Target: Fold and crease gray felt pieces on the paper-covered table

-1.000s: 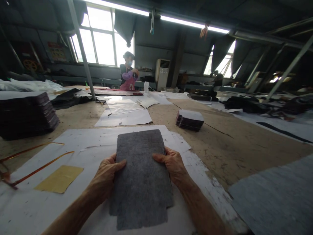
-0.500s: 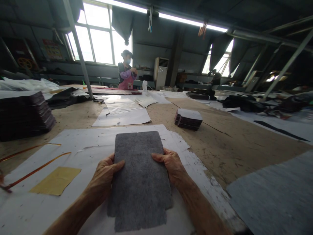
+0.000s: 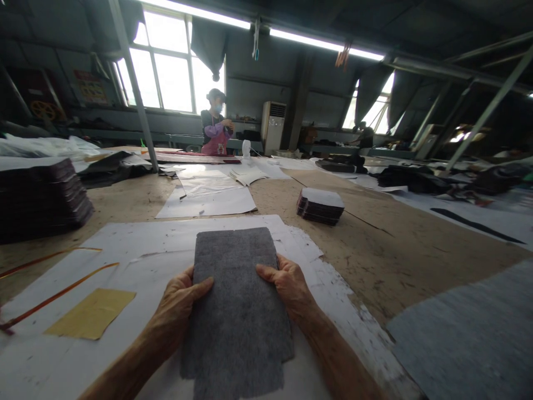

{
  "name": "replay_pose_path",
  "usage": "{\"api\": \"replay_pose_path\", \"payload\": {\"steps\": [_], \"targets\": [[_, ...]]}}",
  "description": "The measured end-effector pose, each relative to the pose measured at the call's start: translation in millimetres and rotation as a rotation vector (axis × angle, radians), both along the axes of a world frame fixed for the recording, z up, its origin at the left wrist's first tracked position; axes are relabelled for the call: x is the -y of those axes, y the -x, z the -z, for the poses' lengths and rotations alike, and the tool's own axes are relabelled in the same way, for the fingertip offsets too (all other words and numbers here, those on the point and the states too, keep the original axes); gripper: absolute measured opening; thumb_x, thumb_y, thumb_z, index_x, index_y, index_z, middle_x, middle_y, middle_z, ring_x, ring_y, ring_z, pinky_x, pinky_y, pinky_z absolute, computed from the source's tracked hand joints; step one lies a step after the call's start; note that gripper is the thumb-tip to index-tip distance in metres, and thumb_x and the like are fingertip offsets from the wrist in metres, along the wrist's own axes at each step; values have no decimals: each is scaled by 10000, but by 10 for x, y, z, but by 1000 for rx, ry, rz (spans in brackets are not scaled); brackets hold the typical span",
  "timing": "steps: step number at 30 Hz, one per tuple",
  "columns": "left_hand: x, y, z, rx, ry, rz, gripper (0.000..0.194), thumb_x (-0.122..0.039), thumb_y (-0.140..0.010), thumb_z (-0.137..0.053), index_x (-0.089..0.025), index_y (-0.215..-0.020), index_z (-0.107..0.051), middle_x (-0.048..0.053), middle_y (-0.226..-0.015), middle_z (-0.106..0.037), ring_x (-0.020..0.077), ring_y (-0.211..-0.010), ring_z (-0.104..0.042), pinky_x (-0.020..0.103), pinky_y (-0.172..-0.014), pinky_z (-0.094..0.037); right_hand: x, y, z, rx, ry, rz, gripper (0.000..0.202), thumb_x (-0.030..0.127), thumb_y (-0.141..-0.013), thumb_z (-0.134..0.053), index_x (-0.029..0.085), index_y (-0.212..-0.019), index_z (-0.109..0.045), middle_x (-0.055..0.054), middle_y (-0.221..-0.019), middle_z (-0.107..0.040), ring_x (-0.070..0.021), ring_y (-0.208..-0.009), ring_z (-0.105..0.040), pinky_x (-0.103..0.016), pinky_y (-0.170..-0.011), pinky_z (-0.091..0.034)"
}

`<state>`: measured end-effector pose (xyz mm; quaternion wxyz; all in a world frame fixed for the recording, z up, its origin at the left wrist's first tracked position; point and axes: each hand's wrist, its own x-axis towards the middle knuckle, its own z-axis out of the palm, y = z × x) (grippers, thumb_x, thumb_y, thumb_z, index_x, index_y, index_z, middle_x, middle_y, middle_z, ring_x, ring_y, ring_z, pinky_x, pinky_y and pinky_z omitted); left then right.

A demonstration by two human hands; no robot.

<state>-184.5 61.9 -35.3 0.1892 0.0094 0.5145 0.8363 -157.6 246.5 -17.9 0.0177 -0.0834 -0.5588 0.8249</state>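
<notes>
A grey felt-like piece [image 3: 237, 311] with notched lower corners is held over white paper [image 3: 141, 239] on the table. My left hand [image 3: 179, 303] grips its left edge, thumb on top and fingers hidden beneath. On the right edge, my right hand [image 3: 291, 283] holds it the same way, its thumb pressing on the upper surface. A yellow-brown paper square [image 3: 91, 313] lies to the left of my left hand.
Orange straps [image 3: 62, 294] lie at the left, near a tall dark stack [image 3: 41, 197]. A smaller stack [image 3: 320, 205] sits beyond my right hand. Grey sheet [image 3: 470, 333] covers the right corner. A person [image 3: 215, 125] stands across the table; another is farther right.
The grey piece and both hands sit slightly lower in view, the piece's lower end now reaching the bottom edge. Both hands keep their hold. The far-right person's posture has shifted.
</notes>
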Motion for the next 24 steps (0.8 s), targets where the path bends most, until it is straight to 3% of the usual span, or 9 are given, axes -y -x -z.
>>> {"api": "replay_pose_path", "payload": {"steps": [6, 12, 24], "targets": [[6, 5, -14, 35, 31, -20, 537, -153, -592, -721, -153, -1104, -558, 70, -779, -707, 255, -668, -669, 349, -579, -550, -53, 24, 4, 4, 37, 3, 300, 313, -625, -717, 148, -863, -641, -36, -731, -687, -183, -608, -617, -292, -581, -485], [21, 4, 0, 36, 46, 53, 503, -159, -618, -711, -146, -1095, -553, 73, -745, -704, 247, -603, -661, 357, -567, -539, -142, 87, -11, -95, 115, 110, 321, 423, -648, -694, 139, -797, -676, -54, -799, -695, -211, -796, -625, -305, -721, -487], [-12, -23, -6, -30, -3, 121, 503, -161, -632, -692, -121, -1111, -543, 88, -779, -700, 235, -619, -654, 337, -568, -522, -237, 113, -45, -104, 9, 287, 271, 359, -494, -763, 157, -634, -650, 22, -619, -631, -120, -596, -530, -219, -563, -415]]}}
